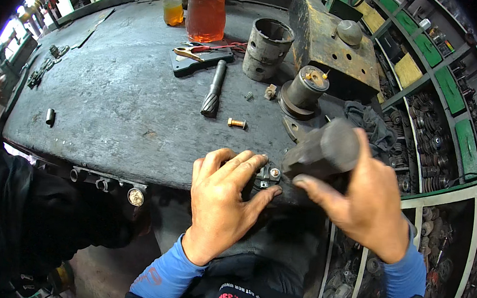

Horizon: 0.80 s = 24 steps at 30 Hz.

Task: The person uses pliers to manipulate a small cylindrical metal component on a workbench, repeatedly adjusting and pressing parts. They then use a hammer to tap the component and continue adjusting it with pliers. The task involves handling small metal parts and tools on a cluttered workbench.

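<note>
My left hand (218, 199) rests at the near edge of the dark bench, its thumb and fingers closed around a small dark metal part (268, 176) with a shiny bolt end on it. To its right, my right hand (375, 204) grips a thick, dark, blunt-ended block (331, 150), raised just above the bench and smeared by motion. Whether the block touches the small part, I cannot tell. Beyond the hands lie a brass-coloured bolt (237, 123), a small spring (248, 96) and a spiral-fluted cutter (213, 95). A round metal unit (306, 89) with a flange stands farther right.
A hollow metal cylinder (267, 53), a rusty box (342, 49) and two bottles of liquid, one red (206, 17), stand at the back. A clamp with red wire (189, 52) lies on a dark case. Shelves of parts (437, 141) line the right. A dark-clothed person (39, 215) is at left.
</note>
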Each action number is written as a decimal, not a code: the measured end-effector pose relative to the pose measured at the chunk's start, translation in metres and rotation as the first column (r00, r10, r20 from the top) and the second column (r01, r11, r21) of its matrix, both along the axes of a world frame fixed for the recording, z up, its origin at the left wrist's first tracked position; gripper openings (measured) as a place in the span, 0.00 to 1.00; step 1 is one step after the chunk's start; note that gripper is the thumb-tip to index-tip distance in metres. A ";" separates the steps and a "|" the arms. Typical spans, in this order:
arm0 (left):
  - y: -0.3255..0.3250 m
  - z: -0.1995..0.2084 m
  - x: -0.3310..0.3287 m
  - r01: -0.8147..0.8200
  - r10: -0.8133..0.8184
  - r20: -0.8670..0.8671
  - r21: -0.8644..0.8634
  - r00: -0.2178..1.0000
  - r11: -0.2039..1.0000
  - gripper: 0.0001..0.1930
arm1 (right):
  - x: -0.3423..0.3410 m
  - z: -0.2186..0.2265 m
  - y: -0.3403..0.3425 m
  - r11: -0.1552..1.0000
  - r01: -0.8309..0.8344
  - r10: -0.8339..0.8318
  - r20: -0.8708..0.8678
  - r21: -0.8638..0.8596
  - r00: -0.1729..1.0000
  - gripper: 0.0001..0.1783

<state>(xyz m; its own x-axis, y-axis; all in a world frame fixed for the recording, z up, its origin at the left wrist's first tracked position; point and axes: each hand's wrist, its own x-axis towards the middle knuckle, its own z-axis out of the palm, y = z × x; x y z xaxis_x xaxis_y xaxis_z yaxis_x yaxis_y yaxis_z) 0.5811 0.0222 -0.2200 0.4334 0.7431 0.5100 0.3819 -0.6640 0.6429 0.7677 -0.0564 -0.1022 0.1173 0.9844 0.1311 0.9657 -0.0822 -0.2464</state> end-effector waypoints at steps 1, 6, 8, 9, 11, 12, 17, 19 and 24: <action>-0.001 0.001 0.001 -0.003 0.003 -0.006 -0.010 1.000 1.000 0.27 | 0.002 0.005 0.000 0.997 -0.012 0.024 -0.150 0.081 0.988 0.36; 0.000 0.000 -0.001 -0.005 0.004 -0.026 -0.034 1.000 0.999 0.27 | -0.007 0.004 0.000 0.975 -0.108 0.161 -0.282 0.195 0.946 0.28; -0.001 0.001 0.000 0.014 -0.015 -0.026 -0.022 1.000 1.000 0.27 | -0.004 -0.012 -0.003 0.997 -0.069 0.071 -0.071 0.031 0.995 0.32; -0.002 -0.001 0.001 0.030 -0.030 -0.019 -0.015 0.999 0.999 0.27 | -0.003 -0.024 -0.003 0.999 -0.043 0.043 -0.003 -0.017 0.999 0.38; -0.001 -0.001 0.000 0.013 -0.013 -0.014 0.001 1.000 1.000 0.27 | -0.006 -0.017 -0.001 0.999 -0.036 0.036 0.010 -0.005 0.999 0.39; -0.001 0.001 0.000 0.004 -0.004 -0.007 0.002 1.000 1.000 0.27 | -0.007 -0.013 0.000 0.999 -0.032 0.032 0.016 0.000 0.999 0.39; 0.002 -0.002 -0.004 0.033 -0.034 0.039 0.021 0.999 0.999 0.27 | -0.001 -0.011 0.001 0.990 0.014 0.030 -0.306 0.142 0.952 0.39; 0.000 0.010 -0.015 0.127 -0.097 0.166 -0.182 0.981 0.975 0.27 | -0.003 -0.011 0.002 0.981 0.101 -0.007 -0.493 0.164 0.870 0.37; -0.012 0.024 -0.065 0.440 -0.011 0.504 -0.742 0.864 0.506 0.27 | -0.014 -0.003 0.024 0.994 0.036 0.051 -0.739 0.101 0.672 0.33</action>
